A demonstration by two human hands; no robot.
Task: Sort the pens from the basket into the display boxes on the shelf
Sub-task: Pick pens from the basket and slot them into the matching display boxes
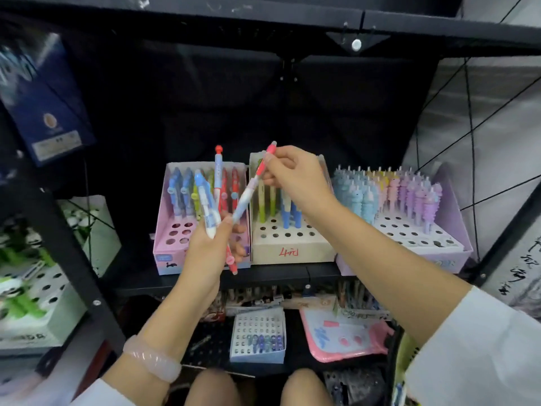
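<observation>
My left hand (pixel 209 250) grips a bundle of pens (pixel 208 206) in front of the pink display box (pixel 175 230): blue-and-white ones and a red-capped one that stands tallest. My right hand (pixel 288 174) pinches the upper end of a pink, white and blue pen (pixel 251 190). That pen slants down to the left, and its lower tip meets the bundle at my left thumb. Behind my right hand stands the beige display box (pixel 292 244) with green, yellow and blue pens. The purple display box (pixel 450 238) at the right holds several pastel pens. No basket is in view.
A black shelf frame (pixel 73 259) runs down the left, with green-and-white display boxes (pixel 38 294) beyond it. On the lower shelf sit a small white box with holes (pixel 257 332) and a pink pouch (pixel 345 335). A blue package (pixel 46 106) hangs at upper left. My knees show at the bottom.
</observation>
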